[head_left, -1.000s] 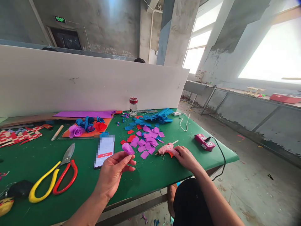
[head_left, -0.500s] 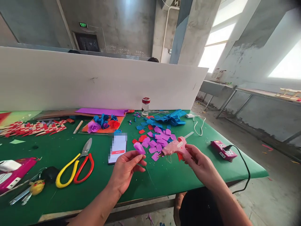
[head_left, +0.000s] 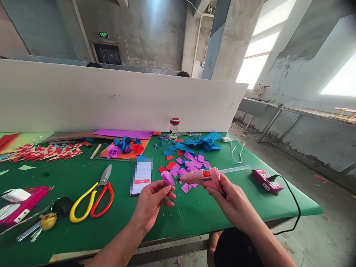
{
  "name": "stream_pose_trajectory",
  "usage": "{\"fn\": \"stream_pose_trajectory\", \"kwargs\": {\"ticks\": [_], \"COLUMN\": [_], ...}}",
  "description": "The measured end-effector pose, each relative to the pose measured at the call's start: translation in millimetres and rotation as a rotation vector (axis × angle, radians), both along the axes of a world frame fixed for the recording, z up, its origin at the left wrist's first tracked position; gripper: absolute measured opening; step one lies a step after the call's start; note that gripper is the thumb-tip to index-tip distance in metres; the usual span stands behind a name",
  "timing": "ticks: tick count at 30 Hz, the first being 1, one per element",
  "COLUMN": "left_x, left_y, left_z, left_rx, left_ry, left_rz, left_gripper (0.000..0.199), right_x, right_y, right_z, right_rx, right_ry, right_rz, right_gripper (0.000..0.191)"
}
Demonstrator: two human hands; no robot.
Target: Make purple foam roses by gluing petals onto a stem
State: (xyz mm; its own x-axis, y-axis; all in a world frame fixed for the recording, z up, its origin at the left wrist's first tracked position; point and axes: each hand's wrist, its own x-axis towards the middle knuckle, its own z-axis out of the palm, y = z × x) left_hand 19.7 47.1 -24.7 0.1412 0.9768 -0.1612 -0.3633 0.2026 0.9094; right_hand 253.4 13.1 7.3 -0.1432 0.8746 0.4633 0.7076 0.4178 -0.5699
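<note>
Between the thumb and fingers of my left hand is a curled purple paper petal. My right hand grips a pink hot glue gun by its handle, with a clear glue stick sticking out of the back. The gun's nozzle points left and is close to the petal; I cannot tell whether they touch. Behind and below the gun lie loose purple petals, some red petals and crumpled blue paper pieces. A phone with a lit screen rests left of the petals.
Scissors with yellow and red handles lie on the green table. Finished paper flowers, a red-lidded jar and a white board stand farther back. A pink power strip with a black cable sits at right, another at left.
The glue gun has swung round to lie nearly level, its nozzle brought closer to the petal. My left hand still pinches the petal. The whole view has shifted slightly.
</note>
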Motion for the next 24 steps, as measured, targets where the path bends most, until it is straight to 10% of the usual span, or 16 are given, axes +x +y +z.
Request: {"fn": "stream_pose_trajectory", "kwargs": {"ticks": [24], "left_x": [2], "left_y": [2], "left_z": [-3.2], "left_rx": [-0.025], "left_ry": [-0.015], "left_rz": [0.037], "left_gripper": [0.024], "right_x": [-7], "right_y": [-1], "right_z": [-15.1], "right_rx": [0.106], "right_ry": [-0.063], "right_rz": [0.028], "right_gripper": [0.010]}}
